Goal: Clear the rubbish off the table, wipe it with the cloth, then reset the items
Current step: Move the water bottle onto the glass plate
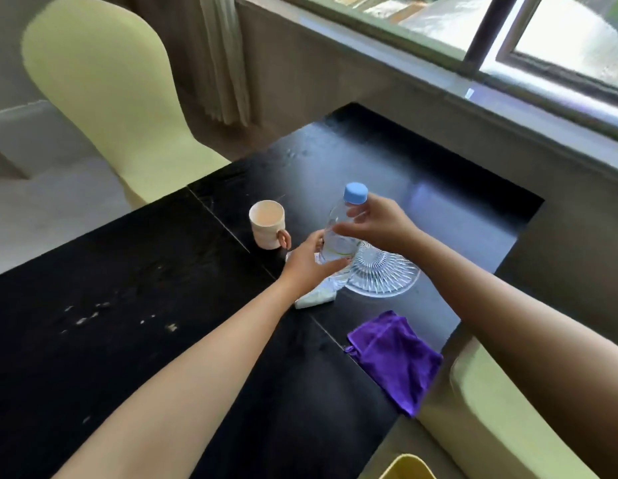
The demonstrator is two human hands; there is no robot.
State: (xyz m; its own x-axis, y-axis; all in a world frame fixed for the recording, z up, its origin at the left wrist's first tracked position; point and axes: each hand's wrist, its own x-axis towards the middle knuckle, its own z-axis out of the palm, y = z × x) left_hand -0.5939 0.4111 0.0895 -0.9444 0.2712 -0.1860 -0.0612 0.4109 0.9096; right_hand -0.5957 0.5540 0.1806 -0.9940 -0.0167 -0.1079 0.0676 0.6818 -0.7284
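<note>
A clear plastic bottle (339, 233) with a blue cap is lifted over the black table (162, 323). My left hand (309, 262) grips its lower body and my right hand (376, 224) holds its upper part just below the cap. Under the bottle lies a crumpled white tissue (316, 297). A beige mug (267, 224) stands to the left of the bottle. A clear glass dish (383, 274) sits to its right. The purple cloth (397, 357) lies crumpled at the table's right edge. Pale crumbs (93, 314) are scattered on the left part of the table.
A pale green chair (107, 91) stands beyond the table at the left. Another chair (501, 409) sits at the lower right, with a yellow bin rim (409, 470) below it. A window sill (439, 74) runs along the back.
</note>
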